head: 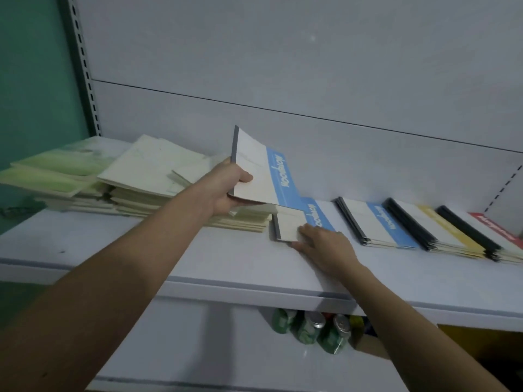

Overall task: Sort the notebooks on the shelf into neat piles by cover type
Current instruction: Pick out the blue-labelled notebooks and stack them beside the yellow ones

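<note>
My left hand (226, 190) grips a white notebook with a blue band (263, 176), lifted and tilted above the shelf (169, 258). My right hand (322, 244) rests with straight fingers on another blue-banded notebook (291, 226) lying flat on the shelf. To the right lie a blue-banded pile (376, 224), a yellow-banded pile (441, 233) and a red-banded pile (498, 236), each with dark spines. At the left, loose heaps of pale cream notebooks (152, 176) and green-covered notebooks (59, 168) lie askew.
The shelf's grey back panel (283, 66) rises behind the notebooks, with a slotted upright (85, 66) at the left. On the lower shelf below stand several green cans (311, 329). Bare shelf surface lies in front of the piles.
</note>
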